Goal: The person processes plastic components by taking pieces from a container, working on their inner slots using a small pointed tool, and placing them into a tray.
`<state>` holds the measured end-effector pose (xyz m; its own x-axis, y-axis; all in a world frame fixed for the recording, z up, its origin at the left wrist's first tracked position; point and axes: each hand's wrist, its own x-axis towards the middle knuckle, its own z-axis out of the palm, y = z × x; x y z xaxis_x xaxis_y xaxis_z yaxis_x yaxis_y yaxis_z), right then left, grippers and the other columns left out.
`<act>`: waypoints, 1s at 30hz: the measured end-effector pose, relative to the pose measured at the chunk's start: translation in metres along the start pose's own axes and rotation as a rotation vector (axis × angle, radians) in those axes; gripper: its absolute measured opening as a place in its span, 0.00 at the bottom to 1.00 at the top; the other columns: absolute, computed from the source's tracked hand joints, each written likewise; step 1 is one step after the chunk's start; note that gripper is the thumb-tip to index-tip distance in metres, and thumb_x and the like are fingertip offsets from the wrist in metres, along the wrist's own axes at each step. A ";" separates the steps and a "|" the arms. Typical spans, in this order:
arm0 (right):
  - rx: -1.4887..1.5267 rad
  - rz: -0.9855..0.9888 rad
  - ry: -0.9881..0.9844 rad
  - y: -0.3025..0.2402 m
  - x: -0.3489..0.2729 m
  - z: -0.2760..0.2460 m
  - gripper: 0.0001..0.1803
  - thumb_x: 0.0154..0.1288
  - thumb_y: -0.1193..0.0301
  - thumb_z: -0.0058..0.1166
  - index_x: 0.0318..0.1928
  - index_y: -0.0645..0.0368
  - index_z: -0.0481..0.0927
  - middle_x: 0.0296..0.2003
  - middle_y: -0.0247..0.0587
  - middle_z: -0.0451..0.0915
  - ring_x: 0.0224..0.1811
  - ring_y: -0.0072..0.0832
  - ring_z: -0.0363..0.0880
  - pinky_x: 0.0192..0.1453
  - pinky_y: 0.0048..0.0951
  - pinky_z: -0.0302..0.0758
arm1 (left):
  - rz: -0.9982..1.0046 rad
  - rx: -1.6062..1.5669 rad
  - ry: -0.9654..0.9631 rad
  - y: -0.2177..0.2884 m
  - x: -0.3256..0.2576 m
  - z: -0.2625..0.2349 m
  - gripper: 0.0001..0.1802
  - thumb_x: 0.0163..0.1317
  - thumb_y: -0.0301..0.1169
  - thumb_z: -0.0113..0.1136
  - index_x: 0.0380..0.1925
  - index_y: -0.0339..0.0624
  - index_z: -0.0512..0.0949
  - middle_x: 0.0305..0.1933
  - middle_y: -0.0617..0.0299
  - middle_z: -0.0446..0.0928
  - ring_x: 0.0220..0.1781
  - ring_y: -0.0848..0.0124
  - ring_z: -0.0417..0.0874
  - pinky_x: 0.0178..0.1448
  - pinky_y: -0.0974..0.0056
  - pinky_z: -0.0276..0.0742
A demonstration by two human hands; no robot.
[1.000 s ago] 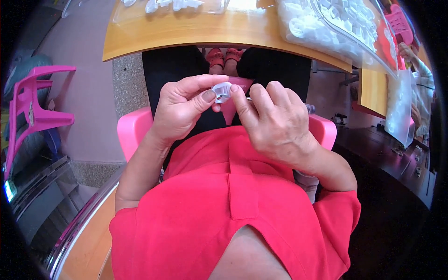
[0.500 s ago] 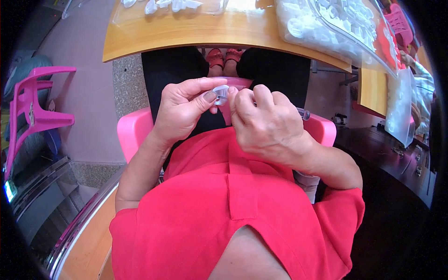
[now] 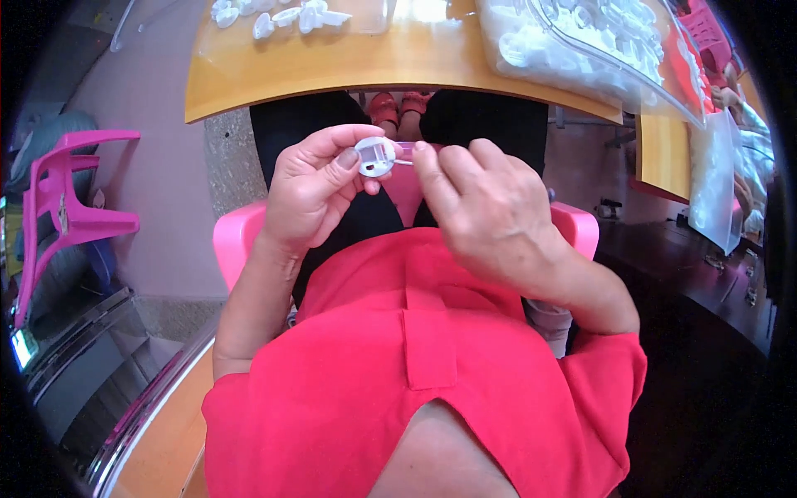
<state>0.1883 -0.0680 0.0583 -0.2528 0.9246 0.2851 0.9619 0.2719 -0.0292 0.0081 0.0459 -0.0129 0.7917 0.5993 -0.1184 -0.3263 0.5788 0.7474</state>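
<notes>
Above my lap, my left hand (image 3: 303,187) pinches a small round white plastic part (image 3: 376,156) between thumb and fingers. The part's face is turned up, showing a raised clear or white section and a small dark slot. My right hand (image 3: 491,189) is closed around a thin rod-like tool (image 3: 402,162), whose pale tip reaches the right edge of the part. Most of the tool is hidden by my fingers, so its exact kind cannot be made out.
Ahead is a wooden table (image 3: 415,66) with several loose white plastic parts (image 3: 303,17) at its left. A clear bag of white parts (image 3: 573,41) lies at its right. A pink plastic chair (image 3: 83,199) stands to the left. A person's hand (image 3: 728,96) shows at far right.
The round part has turned so its face shows more, and it sits slightly further left. My right hand's forefinger has straightened, and the tool's tip now shows beside the part.
</notes>
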 end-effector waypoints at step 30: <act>-0.168 -0.044 -0.008 -0.019 0.003 0.009 0.18 0.53 0.72 0.56 0.44 0.69 0.81 0.29 0.37 0.71 0.29 0.27 0.69 0.25 0.26 0.65 | 0.005 0.064 0.032 -0.006 -0.006 0.007 0.15 0.67 0.22 0.54 0.53 0.28 0.75 0.45 0.53 0.81 0.39 0.72 0.79 0.45 0.69 0.77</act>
<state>0.1683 -0.0675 0.0509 -0.2953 0.9151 0.2747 0.9536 0.2646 0.1436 0.0092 0.0351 -0.0117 0.7726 0.6204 -0.1345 -0.2960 0.5395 0.7882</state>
